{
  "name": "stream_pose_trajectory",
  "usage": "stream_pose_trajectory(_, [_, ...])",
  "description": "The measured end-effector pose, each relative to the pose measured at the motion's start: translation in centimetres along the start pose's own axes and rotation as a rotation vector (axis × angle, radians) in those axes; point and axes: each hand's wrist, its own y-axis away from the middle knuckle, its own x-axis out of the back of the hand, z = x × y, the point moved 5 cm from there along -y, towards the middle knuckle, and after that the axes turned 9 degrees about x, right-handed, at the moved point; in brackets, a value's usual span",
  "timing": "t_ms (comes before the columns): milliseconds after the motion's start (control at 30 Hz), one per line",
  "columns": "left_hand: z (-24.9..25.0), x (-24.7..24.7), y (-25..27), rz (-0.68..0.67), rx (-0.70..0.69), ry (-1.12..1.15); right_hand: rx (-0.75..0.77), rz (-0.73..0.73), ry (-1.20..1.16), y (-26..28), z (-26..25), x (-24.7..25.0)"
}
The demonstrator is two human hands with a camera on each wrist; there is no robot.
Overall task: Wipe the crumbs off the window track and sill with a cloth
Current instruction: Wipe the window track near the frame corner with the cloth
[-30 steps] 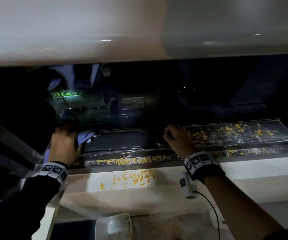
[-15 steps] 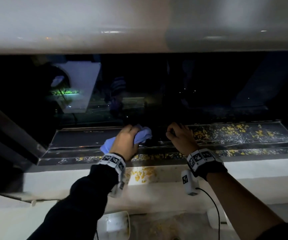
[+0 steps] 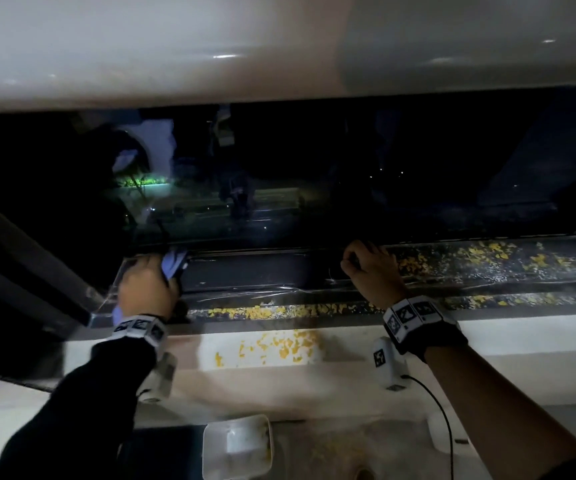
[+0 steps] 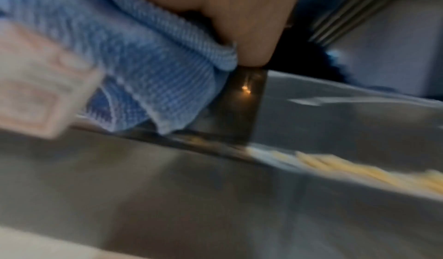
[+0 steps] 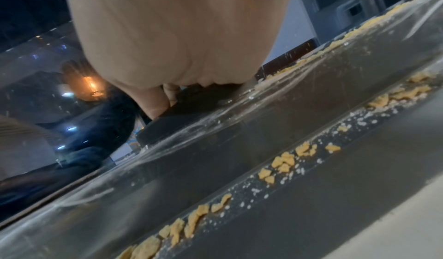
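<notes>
Left hand (image 3: 146, 289): we are gripping one blue cloth (image 3: 173, 262), fingers curled round it, at the left end of the window track (image 3: 262, 275).
Crumbs (image 3: 272, 348): we are seeing one yellow patch on the sill (image 3: 522, 344), one strip in the track's near channel, one scatter at right.
Right hand (image 3: 371, 271): we are resting curled fingers mid-track; whether they are holding anything, we cannot tell.

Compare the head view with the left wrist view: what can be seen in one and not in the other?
Only the head view shows the right hand resting on the track, the crumbs on the white sill, and the dark window glass.

Only the left wrist view shows the cloth's ribbed weave and a fingertip pressing its edge onto a dark block in the track.

Both show the left hand gripping the blue cloth and yellow crumbs in the track.
</notes>
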Motion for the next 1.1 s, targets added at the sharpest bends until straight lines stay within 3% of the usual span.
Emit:
stream_pose_trajectory(133, [6.9, -1.4, 2.8, -0.061, -0.04, 0.107, -0.004, 0.006, -0.001, 0.0, 0.0, -0.1])
stream_pose_trajectory(233, [12.7, -1.7, 5.5, -0.123, -0.213, 0.136, -0.006, -0.02, -0.008, 0.0, -0.2, -0.1])
stream_pose_trajectory(333, [14.7, -0.2, 6.5, -0.212, -0.314, 0.2, 0.0, -0.049, -0.037, 0.2, -0.3, 0.1])
stream_pose_trajectory(400, [12.5, 1.0, 5.7, -0.224, -0.227, 0.244, 0.014, -0.035, -0.033, 0.2, -0.3, 0.2])
stream_pose_trajectory(533, [2.6, 3.2, 1.7, -0.047, 0.132, 0.166, 0.004, -0.022, -0.002, 0.2, 0.0, -0.1])
stream_pose_trajectory(633, [-1.0, 3.1, -0.6, 0.015, 0.163, 0.076, 0.0, -0.016, 0.01, 0.1, -0.1, 0.0])
stream_pose_trajectory(733, [0.5, 1.0, -0.1, -0.003, 0.16, 0.121, -0.014, -0.029, 0.011, 0.0, -0.1, 0.0])
stream_pose_trajectory(933, [6.7, -1.2, 2.7, -0.031, 0.037, 0.202, 0.005, -0.002, 0.016, 0.0, -0.2, -0.3])
stream_pose_trajectory(1100, [11.3, -0.2, 5.6, -0.172, -0.262, 0.288, 0.02, -0.021, -0.021, 0.2, -0.3, -0.1])
